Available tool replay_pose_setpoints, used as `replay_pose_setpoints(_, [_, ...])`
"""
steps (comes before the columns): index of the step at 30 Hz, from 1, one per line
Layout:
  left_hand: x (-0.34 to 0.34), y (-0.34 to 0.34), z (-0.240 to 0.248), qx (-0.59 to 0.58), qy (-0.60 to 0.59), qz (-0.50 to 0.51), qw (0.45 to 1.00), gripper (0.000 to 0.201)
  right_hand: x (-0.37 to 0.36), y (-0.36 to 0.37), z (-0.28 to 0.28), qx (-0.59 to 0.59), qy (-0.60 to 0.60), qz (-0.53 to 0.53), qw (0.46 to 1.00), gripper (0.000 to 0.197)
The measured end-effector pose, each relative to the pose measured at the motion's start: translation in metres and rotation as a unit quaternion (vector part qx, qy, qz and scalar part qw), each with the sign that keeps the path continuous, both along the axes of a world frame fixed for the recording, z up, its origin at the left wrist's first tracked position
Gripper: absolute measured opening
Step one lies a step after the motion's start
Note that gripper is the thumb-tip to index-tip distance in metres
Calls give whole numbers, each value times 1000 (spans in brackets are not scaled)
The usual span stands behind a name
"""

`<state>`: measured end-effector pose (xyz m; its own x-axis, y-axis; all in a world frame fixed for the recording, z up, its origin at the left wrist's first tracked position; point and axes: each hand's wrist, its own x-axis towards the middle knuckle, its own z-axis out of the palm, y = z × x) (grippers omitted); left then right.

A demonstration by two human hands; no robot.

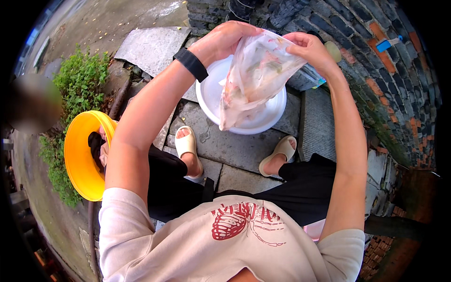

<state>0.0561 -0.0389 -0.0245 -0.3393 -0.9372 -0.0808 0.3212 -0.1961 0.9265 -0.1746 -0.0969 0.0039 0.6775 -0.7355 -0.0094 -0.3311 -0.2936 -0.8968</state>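
Observation:
Between both hands hangs a clear plastic bag [260, 75] with wet, pinkish-white contents, whose kind I cannot make out. My left hand [228, 40], with a black band on its wrist, is closed on the bag's upper left rim. On the upper right rim, my right hand [312, 50] pinches the plastic between thumb and fingers. The bag's bottom corner hangs low over a round white basin [211, 101] on the paving. Part of the basin is hidden behind the bag.
To my left stands a yellow bucket [82, 160] with dark and pinkish things inside. Green plants [82, 82] grow behind it. A brick wall [361, 70] rises on the right, with a small blue object [384, 45] against it. Stone slabs [221, 136] lie under my feet.

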Motion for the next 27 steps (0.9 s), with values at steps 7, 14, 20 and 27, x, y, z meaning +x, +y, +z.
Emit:
replay_pose_setpoints(7, [-7,4,31,-79,76,181,977,24,24,22,-76,-435,185,-186,861,42])
replay_pose_setpoints(14, [25,-14,36,-118,191,244,943,12,23,42,-131,-24,241,-281,929,46])
replay_pose_setpoints(20, [47,-14,23,-150,-18,304,940,9,-19,0,-116,356,-28,-249,900,35])
replay_pose_setpoints(27, [63,-15,31,-318,-450,500,668,12,-58,-57,-50,417,-314,-188,832,36])
